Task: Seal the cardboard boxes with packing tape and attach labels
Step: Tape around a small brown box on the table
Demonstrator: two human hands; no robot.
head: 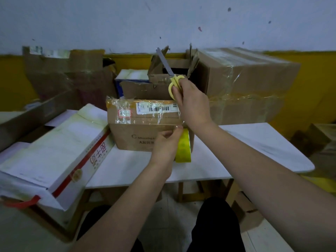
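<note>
Yellow scissors, tape roll in hands.

A white table stood before a pale wall with a yellow lower band.

Right hand grips yellow-handled scissors, blades up. Left hand pinches tape off yellow tape roll against labelled cardboard box on white table.

Packing room (stacked cardboard boxes)
</note>
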